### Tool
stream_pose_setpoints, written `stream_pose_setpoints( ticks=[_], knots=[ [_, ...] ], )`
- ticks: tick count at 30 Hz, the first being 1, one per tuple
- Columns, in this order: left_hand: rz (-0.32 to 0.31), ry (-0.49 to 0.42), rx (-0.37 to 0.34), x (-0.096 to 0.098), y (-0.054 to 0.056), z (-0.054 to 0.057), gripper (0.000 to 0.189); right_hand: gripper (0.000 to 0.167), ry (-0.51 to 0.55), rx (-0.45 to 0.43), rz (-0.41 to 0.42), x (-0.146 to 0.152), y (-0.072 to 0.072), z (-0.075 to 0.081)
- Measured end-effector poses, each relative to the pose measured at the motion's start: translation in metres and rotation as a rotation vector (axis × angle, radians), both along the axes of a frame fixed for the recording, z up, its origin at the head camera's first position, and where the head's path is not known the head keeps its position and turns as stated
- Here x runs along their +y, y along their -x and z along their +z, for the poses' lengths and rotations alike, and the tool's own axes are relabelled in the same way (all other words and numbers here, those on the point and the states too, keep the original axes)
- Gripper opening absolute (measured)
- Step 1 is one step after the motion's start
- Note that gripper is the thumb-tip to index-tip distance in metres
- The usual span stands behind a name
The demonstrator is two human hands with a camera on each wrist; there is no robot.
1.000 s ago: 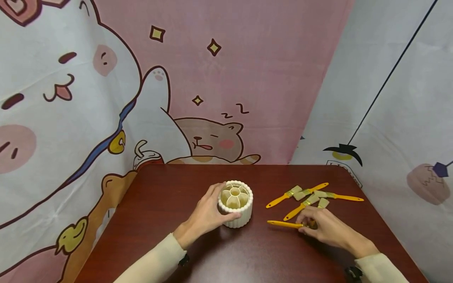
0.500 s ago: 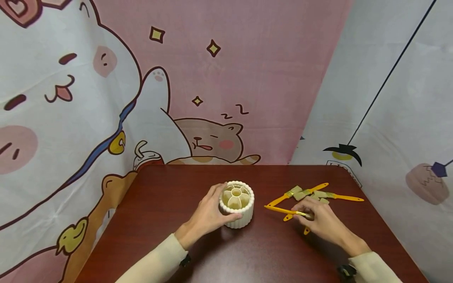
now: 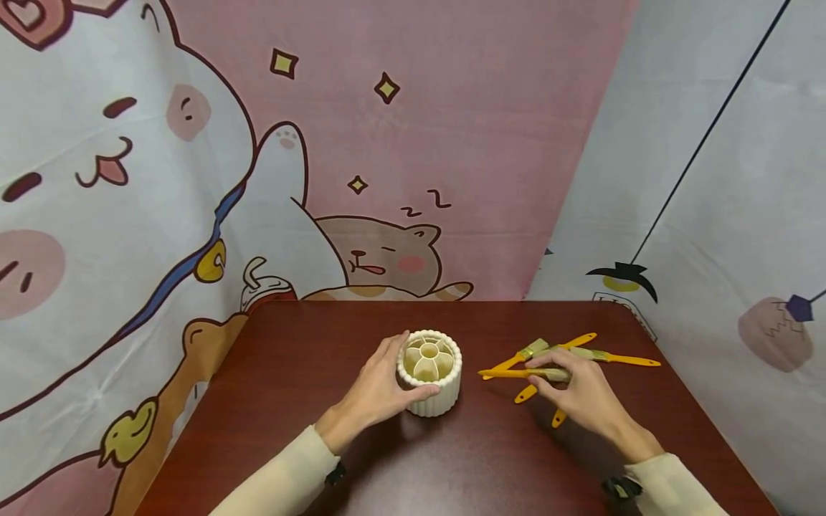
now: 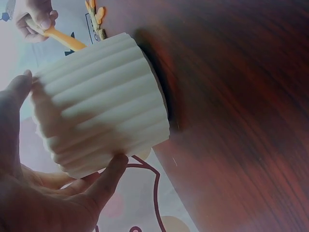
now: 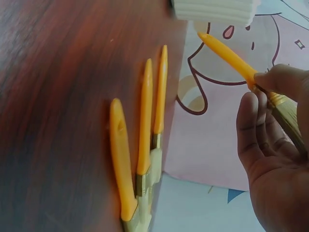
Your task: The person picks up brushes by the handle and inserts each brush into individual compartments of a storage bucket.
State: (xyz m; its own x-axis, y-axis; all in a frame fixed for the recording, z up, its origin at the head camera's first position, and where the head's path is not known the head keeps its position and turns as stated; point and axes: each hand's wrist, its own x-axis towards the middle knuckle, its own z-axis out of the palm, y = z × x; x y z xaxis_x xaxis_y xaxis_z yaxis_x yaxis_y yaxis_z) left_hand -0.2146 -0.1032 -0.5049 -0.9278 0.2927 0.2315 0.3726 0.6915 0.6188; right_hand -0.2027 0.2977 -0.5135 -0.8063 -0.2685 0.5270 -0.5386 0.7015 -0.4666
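A cream ribbed pen holder [image 3: 445,393] with a beaded rim and flower-shaped dividers stands on the dark red table. My left hand [image 3: 371,387] grips its left side, thumb across the front and fingers behind. In the left wrist view the ribbed wall of the pen holder [image 4: 104,106] fills the space between thumb and fingers. My right hand [image 3: 584,394] pinches a yellow-handled paintbrush [image 3: 506,373] near its metal collar, the handle pointing left toward the pen holder. The right wrist view shows that paintbrush [image 5: 229,57] raised above the table, its bristles back toward the palm.
Several more yellow paintbrushes lie in a loose cluster on the right of the table, one brush [image 3: 632,360] pointing right, another brush [image 3: 558,418] partly under my right hand. A cartoon-printed cloth [image 3: 490,143] hangs behind the table's far edge.
My right hand has lifted the paintbrush from near the table's front and moved it back, away from me. The left hand stays on the pen holder.
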Motion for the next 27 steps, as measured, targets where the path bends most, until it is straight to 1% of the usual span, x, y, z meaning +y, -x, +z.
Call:
stream_pose_setpoints(
  ticks=[8, 13, 18, 23, 27],
  knots=[
    [0.004, 0.004, 0.000, 0.000, 0.000, 0.001, 0.122, 0.034, 0.073, -0.042, -0.030, -0.006, -0.001, 0.008],
    [0.002, 0.003, -0.001, 0.000, 0.001, 0.001, 0.122, 0.032, 0.107, -0.048, -0.026, -0.011, -0.004, 0.015],
    [0.004, -0.003, -0.006, 0.000, 0.001, 0.001, 0.122, 0.034, 0.161, -0.043, 0.004, -0.019, -0.005, 0.024],
    [0.004, -0.008, -0.005, 0.000, 0.001, 0.000, 0.122, 0.042, 0.214, -0.034, 0.066, -0.027, -0.004, 0.033],
    [0.003, -0.011, -0.007, 0.000, 0.002, 0.000, 0.123, 0.045, 0.248, -0.005, 0.101, -0.035, -0.003, 0.039]
  ],
)
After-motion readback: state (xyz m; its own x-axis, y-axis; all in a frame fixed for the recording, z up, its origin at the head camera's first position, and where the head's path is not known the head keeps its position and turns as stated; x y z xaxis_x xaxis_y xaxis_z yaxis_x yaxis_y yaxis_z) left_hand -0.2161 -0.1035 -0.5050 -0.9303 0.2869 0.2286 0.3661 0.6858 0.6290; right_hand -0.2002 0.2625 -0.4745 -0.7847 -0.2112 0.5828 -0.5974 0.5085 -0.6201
